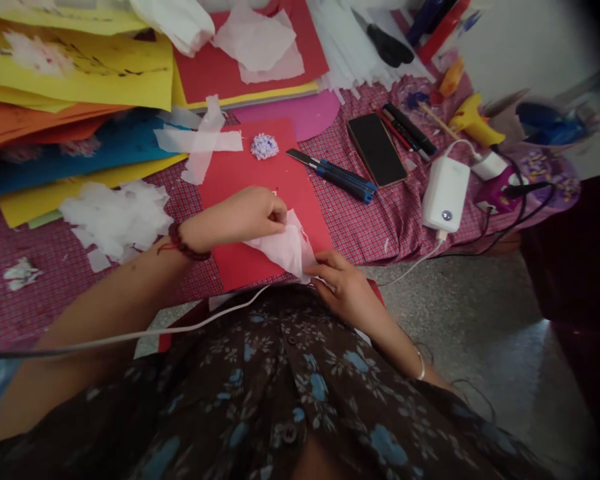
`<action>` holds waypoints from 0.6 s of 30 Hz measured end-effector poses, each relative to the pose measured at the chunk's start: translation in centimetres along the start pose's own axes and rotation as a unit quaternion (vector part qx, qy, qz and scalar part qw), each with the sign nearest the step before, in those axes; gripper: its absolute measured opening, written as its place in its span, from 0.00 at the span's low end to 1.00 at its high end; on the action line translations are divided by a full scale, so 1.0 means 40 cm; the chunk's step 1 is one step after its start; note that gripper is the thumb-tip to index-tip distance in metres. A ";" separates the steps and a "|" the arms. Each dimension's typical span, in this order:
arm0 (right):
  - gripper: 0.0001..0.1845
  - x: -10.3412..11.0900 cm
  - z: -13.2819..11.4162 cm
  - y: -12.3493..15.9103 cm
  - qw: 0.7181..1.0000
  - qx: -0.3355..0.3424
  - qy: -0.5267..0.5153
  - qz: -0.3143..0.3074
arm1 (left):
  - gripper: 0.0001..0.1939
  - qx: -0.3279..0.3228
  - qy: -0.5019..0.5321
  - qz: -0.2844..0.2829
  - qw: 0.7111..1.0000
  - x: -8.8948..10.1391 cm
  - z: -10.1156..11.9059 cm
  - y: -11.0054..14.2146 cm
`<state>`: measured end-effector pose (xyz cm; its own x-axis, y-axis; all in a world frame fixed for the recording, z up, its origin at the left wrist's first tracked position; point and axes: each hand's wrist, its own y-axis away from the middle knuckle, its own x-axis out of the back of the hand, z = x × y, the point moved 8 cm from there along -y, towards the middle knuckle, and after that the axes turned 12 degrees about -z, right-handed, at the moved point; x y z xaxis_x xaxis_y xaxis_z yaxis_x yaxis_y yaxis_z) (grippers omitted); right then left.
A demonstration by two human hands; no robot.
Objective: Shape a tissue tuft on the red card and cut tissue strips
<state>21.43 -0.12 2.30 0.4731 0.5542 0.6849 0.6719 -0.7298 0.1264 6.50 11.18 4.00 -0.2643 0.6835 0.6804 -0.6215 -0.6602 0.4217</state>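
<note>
A checked cloth [353, 233] covers the table [30, 317]. On it lies a red sheet [303, 197]. Right of the sheet: a cutter [343, 177] overlapping its edge, a phone [377, 149], pens [410, 130], a white device [447, 193]. Left of it: white scraps [117, 220].

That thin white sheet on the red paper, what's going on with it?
Someone is working on the thin white sheet with both hands. The right hand holds its near corner, while the left hand's fingertips are bunched at its upper edge. It lies over the red paper, with a speckled purple-and-white tuft farther up.
</note>
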 end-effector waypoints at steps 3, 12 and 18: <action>0.11 0.001 0.000 0.001 1.000 0.006 -0.011 0.001 | 0.07 0.011 -0.014 -0.013 1.000 0.003 -0.012 -0.038; 0.12 0.009 0.012 0.004 0.999 0.011 -0.037 0.024 | 0.16 0.044 -0.106 0.005 0.993 -0.003 -0.014 -0.038; 0.14 0.007 0.017 0.006 0.998 0.022 -0.042 0.037 | 0.09 0.060 -0.115 0.005 0.991 -0.012 -0.040 -0.059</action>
<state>22.13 0.13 2.04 0.5665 0.5324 0.6290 0.6574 -0.7522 0.0446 6.90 12.92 1.72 -0.0863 0.5959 0.7984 -0.5234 -0.7090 0.4726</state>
